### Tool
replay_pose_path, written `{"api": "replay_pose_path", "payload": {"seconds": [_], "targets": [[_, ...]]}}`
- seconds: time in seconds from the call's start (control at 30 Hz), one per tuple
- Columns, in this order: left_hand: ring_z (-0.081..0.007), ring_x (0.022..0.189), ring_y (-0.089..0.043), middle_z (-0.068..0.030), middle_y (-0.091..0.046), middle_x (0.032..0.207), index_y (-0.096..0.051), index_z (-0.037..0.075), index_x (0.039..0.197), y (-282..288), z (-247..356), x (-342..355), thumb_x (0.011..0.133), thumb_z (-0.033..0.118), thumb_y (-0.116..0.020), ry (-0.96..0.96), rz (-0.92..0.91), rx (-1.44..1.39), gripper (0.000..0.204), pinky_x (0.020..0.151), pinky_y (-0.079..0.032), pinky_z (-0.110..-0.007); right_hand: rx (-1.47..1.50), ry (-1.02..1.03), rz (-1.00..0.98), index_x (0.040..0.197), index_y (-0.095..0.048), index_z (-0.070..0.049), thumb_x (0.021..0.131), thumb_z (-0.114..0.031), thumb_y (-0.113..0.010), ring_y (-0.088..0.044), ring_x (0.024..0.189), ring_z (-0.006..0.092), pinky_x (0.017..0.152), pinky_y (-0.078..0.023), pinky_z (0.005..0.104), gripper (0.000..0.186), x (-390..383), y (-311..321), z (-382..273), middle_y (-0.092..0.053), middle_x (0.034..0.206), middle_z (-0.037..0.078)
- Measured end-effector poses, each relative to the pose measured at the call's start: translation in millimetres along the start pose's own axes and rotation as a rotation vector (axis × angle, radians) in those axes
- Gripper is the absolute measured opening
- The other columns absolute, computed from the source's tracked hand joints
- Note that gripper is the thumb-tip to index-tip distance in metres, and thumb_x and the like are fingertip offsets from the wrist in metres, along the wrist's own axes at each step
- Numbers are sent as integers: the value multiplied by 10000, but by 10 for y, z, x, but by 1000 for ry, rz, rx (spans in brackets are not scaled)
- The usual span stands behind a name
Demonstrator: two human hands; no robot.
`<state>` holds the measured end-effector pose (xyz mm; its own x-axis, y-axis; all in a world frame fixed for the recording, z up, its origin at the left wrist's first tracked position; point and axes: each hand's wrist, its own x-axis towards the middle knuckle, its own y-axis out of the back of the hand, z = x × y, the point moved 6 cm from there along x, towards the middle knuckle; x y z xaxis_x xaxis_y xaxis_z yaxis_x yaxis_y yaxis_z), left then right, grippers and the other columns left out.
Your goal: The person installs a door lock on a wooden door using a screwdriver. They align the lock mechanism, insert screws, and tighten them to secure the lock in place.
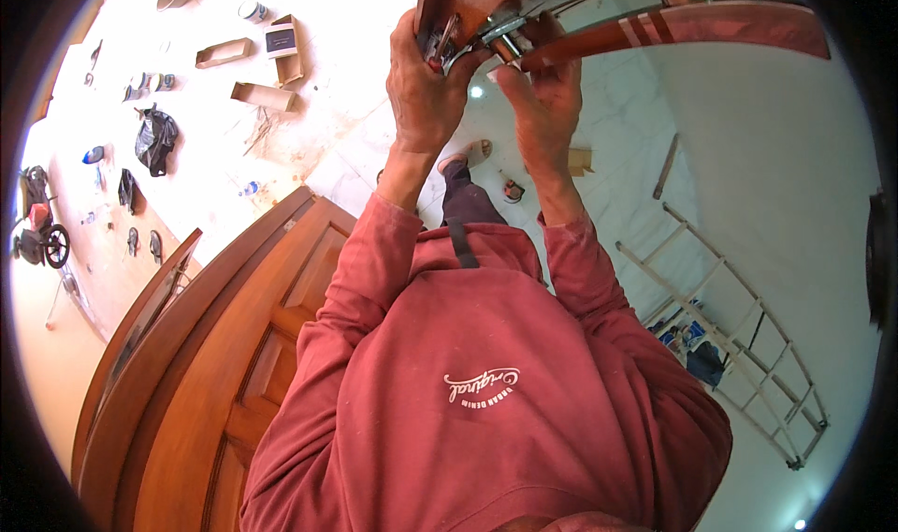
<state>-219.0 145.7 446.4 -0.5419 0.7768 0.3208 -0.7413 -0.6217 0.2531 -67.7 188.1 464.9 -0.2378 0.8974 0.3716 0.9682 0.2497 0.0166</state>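
Overhead, my left hand point(426, 97) is closed around the edge of a varnished wooden door point(472, 8), its thumb reaching toward the metal fittings there. Small metal lock hardware point(443, 44) shows at that edge, just inside my fingers. My right hand point(545, 111) is raised beside it, thumb up, with its fingers closed around a shiny cylindrical metal door fitting point(506, 42). The fitting's exact kind is unclear, and some of my right fingers are hidden behind it and the wood. A reddish-brown wooden frame piece point(683, 29) runs off to the right, above my right hand.
A panelled wooden door point(271, 373) stands at my left. Open cardboard boxes point(265, 95), cans point(253, 10) and a black plastic bag point(155, 139) lie on the floor. A red-and-black tool point(513, 191) is near my foot. Metal scaffolding point(739, 326) stands right; a motorbike point(37, 223) far left.
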Motion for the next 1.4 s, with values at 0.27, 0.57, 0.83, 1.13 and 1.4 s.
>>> {"api": "replay_pose_path", "payload": {"seconds": [0.27,0.57,0.83,1.13,1.4], "targets": [[-334,1023,-682,-152,-639,1190,-420,88,1386,14,45,26,768,155,-897,4,16,2,784,833,-561,-427,-74,-242,-85,1212,-676,-65,976,-67,-622,-649,1059,189,997,-484,337,242,252,429,510,-679,1174,75],[-347,1014,-681,-156,-633,1174,-432,84,1373,3,-44,37,771,124,-883,26,15,-70,752,817,-562,-433,-190,-127,-207,972,-634,-26,972,-100,-685,-608,877,104,786,-512,275,90,459,416,578,-666,938,27],[-356,1043,-680,-160,-625,1222,-437,72,1375,58,90,-22,773,112,-878,4,29,-2,748,839,-561,-440,-161,-251,-143,887,-597,-18,1007,-226,-658,-501,724,96,675,-444,285,248,356,259,317,-595,804,9],[-311,1231,-627,-232,-497,1487,-331,18,1569,354,80,-199,834,99,-827,-74,72,140,890,899,-584,-368,-66,-308,-66,987,-678,-36,1042,-307,-605,-562,739,93,698,-471,282,286,12,686,93,-673,840,14],[-230,957,-720,-195,-680,1162,-491,-43,1399,862,416,-1456,1107,403,-451,352,128,-499,535,570,-544,-239,69,-473,-546,1079,-681,-54,1056,-309,-606,-599,819,78,764,-489,253,266,-439,558,239,-668,889,-13]]}}
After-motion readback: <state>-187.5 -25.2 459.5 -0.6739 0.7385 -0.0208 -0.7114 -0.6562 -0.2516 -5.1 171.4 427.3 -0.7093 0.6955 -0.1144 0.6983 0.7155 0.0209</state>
